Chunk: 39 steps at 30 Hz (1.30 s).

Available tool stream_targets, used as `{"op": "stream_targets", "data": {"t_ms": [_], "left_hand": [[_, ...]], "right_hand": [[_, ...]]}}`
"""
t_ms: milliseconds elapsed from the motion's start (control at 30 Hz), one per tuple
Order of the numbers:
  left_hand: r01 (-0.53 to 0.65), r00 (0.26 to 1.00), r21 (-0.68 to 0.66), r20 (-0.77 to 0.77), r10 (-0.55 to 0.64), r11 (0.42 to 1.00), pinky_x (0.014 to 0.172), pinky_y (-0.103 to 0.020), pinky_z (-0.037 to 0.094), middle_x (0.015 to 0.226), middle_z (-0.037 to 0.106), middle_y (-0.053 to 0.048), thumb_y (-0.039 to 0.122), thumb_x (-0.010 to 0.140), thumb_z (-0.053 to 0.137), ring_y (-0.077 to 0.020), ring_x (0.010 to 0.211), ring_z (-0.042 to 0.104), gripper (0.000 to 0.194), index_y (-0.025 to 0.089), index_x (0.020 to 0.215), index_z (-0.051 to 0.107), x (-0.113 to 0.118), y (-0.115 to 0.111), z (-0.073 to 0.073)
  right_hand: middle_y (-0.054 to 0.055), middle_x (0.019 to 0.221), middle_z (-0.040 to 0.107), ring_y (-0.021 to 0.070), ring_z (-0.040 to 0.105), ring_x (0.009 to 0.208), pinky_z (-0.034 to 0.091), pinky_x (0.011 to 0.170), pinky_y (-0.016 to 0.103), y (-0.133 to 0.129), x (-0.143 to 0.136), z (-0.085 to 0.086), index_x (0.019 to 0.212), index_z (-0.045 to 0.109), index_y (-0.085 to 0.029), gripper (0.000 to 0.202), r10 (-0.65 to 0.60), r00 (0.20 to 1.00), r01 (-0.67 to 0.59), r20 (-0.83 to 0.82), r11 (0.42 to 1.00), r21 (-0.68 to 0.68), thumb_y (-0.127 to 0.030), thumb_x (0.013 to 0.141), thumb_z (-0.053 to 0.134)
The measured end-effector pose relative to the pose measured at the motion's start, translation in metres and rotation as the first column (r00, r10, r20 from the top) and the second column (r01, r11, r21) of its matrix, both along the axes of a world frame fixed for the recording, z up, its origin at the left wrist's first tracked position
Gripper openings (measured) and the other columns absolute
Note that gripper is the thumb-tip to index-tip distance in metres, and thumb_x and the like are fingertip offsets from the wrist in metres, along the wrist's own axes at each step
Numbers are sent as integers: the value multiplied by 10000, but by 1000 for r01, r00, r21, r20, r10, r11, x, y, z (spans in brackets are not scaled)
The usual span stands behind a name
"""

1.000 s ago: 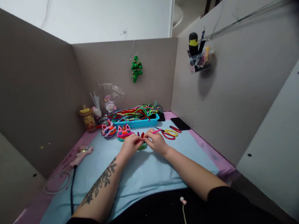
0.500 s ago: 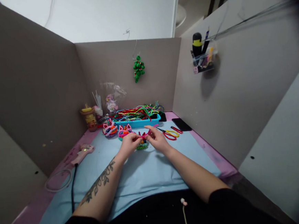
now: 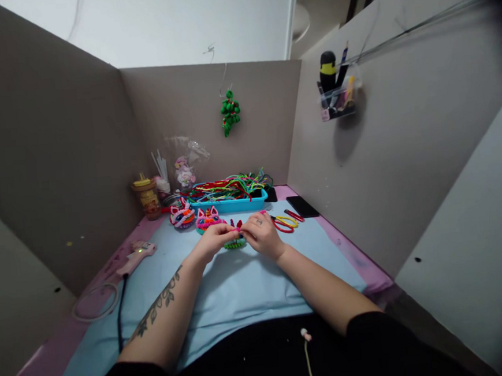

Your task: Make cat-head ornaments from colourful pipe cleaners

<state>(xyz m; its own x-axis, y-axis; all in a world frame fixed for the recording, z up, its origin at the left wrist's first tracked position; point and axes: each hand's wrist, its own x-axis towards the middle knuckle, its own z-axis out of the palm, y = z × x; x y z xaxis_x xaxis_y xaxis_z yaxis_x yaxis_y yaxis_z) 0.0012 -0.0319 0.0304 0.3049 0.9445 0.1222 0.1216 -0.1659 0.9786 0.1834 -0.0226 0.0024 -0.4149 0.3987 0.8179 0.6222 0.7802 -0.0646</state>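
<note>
Between my two hands is a small bright pink fuzzy strip [image 3: 237, 229]. My left hand [image 3: 215, 240] pinches its left part with thumb and forefinger. From the other side my right hand [image 3: 262, 233] grips it with curled fingers, and a bit of pink shows above that hand. Just behind and below my fingertips sits a green-based colourful piece [image 3: 234, 244], partly hidden. Two finished-looking animal heads with pink ears stand to the left, one pink and orange [image 3: 209, 219], the other purple and orange [image 3: 182, 216].
A blue tray [image 3: 230, 206] of coloured fuzzy stems stands at the back. Scissors with red and yellow handles [image 3: 285, 224] and a black phone [image 3: 303, 206] lie right. On the left are a pink glue gun [image 3: 137, 258] with its cable and a lidded cup [image 3: 148, 199].
My right hand has turned over and its fingers have curled in closer to my left fingertips. Less of the pink strip shows now. The whole view has shifted slightly.
</note>
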Motion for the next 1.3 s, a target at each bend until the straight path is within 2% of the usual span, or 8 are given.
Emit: {"op": "stream_targets", "data": {"t_ms": [133,300,533,767,1000,1200,1300], "left_hand": [[-10,1000,1,-6,10,1000,451,-205,203,545,485,26,474,600,718,-51,470,322,389,109,704,632,0,2,-3],[60,998,-58,21,-59,997,434,-204,189,515,447,43,483,600,715,-45,450,298,411,100,717,620,-3,5,-10],[133,991,-139,33,-130,981,466,-202,310,588,531,4,458,580,735,-72,509,414,381,109,686,623,-3,2,-13],[134,991,-121,6,-134,984,446,-194,296,564,501,16,436,600,720,-69,500,391,344,118,664,608,-3,0,-9],[134,986,-22,-101,-136,991,449,-196,242,544,467,39,447,654,683,-56,478,348,346,113,718,617,-3,3,-11],[87,989,108,-130,-72,990,546,-214,335,620,560,-5,416,659,693,-87,567,460,332,99,745,640,1,-2,-7],[83,994,102,-83,-75,991,535,-218,346,662,589,-23,395,651,711,-94,567,491,365,94,847,648,0,-1,-9]], "right_hand": [[68,800,629,206,501,825,376,795,367,-1,-3,0,911,642,-208,167,54,999,-54,-6,998,-23,-224,861,483],[57,733,608,171,488,711,391,719,328,-4,-4,0,869,644,-172,136,103,994,-102,-22,993,60,-209,841,516],[2,558,499,124,412,564,323,588,269,-8,3,-3,815,658,-179,105,56,998,-63,40,981,183,-218,829,561],[3,578,537,111,428,559,327,592,259,-5,4,-8,911,661,-181,138,74,997,-79,35,978,191,-223,852,543],[18,590,510,134,413,601,313,590,272,-4,5,-4,856,674,-176,184,13,998,-25,65,982,187,-235,878,501],[56,697,540,182,436,720,358,685,304,-6,2,-1,821,640,-171,189,-52,998,48,25,991,122,-231,881,471],[62,724,560,192,449,746,370,719,317,-5,2,-2,825,626,-174,184,-61,998,63,-23,994,92,-247,885,468]]}}
